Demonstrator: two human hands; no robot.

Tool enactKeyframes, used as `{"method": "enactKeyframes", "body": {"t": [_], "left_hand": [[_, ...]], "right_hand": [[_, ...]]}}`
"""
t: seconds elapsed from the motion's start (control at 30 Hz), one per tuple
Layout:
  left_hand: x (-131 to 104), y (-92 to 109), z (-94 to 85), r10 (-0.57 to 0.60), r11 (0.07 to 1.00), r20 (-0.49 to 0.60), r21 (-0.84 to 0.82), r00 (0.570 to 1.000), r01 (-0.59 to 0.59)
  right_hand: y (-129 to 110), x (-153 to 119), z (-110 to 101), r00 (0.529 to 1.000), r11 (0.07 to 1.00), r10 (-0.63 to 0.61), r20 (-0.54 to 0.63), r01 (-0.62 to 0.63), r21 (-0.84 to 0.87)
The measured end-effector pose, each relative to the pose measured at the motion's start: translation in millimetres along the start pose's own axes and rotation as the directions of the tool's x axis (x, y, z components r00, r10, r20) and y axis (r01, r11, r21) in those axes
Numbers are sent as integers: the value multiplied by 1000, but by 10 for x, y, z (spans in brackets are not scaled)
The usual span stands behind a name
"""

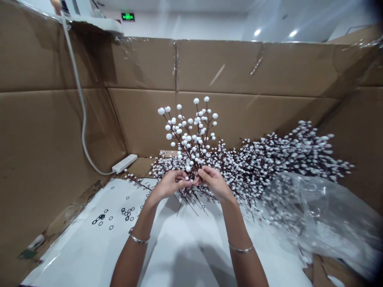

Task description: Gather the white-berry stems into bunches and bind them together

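Observation:
Both hands meet at the lower part of an upright berry spray [191,137], a branching dark stem tipped with round white berries. My right hand [214,181] is closed around its stems, thumb and fingers pinched together. My left hand [172,183] is at the left side of the same stems, with thumb and fingertips closed near the lowest berries; the exact grip is partly hidden. Thin bare stem ends [193,203] poke out below the hands. A large heap of similar white berry sprays [263,159] lies behind and to the right.
Small black rings [127,213] lie scattered on the white tabletop [74,255] at left. A white power strip [125,163] with a cable [79,87] rests at the back left corner. Clear plastic wrapping [326,211] covers the right side. Cardboard walls [221,71] surround the table.

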State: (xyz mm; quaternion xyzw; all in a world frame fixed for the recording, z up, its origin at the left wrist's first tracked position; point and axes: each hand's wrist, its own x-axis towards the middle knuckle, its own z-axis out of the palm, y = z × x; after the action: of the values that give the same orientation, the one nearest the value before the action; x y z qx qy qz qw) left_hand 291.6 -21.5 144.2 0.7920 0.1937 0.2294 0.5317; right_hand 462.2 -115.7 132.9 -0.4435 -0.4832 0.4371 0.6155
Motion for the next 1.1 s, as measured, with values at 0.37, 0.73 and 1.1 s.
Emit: {"method": "enactKeyframes", "body": {"t": [0.37, 0.73, 1.1], "left_hand": [[30, -82, -310, -6, 975, -535, -191, 845, -114], [58, -76, -221, 136, 974, -566, -75, 813, -215], [46, -52, -210, 334, 942, -555, 229, 762, -245]], "right_hand": [[81, 97, -9, 951, 977, -65, -301, 122, 174], [296, 153, 485, 988, 991, 7, -152, 13, 130], [309, 133, 563, 993, 959, 46, -109, -13, 283]]}}
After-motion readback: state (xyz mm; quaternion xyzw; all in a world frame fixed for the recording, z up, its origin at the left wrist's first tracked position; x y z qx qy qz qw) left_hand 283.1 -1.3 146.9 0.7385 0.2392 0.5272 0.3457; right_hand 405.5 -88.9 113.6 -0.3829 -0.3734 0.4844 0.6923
